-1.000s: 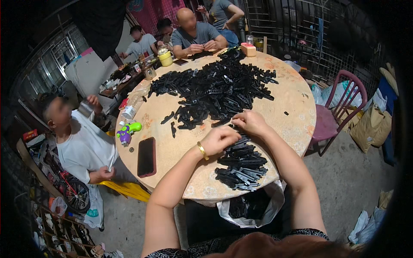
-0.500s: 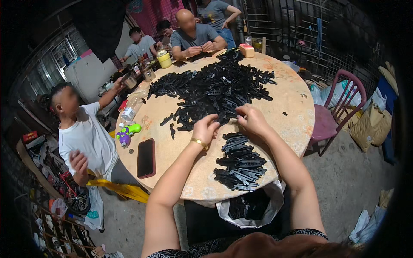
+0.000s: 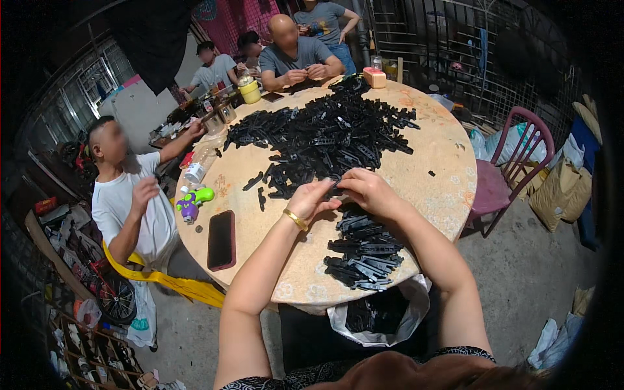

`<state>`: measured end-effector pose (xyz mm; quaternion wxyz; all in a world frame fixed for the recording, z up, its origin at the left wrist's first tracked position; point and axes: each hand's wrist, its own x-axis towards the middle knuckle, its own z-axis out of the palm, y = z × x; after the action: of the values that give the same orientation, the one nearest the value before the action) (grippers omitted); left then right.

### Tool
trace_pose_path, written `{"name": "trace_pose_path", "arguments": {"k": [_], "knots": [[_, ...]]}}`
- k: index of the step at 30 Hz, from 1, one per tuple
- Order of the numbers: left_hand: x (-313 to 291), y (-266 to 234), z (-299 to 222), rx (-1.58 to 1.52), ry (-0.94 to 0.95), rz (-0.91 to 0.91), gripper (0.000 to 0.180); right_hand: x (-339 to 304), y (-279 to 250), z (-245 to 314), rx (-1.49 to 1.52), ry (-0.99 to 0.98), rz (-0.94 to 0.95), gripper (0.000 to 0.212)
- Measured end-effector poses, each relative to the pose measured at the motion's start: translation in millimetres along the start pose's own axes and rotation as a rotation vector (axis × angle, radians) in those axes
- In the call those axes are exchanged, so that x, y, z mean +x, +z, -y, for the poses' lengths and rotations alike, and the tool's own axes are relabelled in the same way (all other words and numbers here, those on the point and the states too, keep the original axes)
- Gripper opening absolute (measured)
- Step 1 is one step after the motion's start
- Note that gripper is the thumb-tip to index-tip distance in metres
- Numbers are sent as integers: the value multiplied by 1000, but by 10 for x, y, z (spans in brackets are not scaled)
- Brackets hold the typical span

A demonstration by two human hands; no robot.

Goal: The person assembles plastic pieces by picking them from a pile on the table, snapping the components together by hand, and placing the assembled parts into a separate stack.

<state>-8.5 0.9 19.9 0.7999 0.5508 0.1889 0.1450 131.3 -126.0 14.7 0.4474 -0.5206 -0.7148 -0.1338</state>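
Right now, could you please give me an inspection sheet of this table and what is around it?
Surface: round tan table, worn and stained.
Job's things: large pile of black plastic parts at the middle; small pile at the near edge; one part between both hands.
Clutter: phone, toy gun, yellow jar, small box, clear bottle.
Grippers: left hand and right hand meet over the part, fingers closed on it.
Cables: nothing seen.
Surroundings: white bag with black parts below the table edge; red chair; people seated at the far and left sides.
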Motion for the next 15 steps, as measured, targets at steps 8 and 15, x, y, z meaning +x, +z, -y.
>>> {"name": "trace_pose_path", "arguments": {"k": [8,15], "knots": [[-20,-5,66,518,292,-15,30,8,19,-4,-31,68,-113,25],[-39,27,50,1070,723,-59,24,-21,-65,-18,275,455,151,35]]}}
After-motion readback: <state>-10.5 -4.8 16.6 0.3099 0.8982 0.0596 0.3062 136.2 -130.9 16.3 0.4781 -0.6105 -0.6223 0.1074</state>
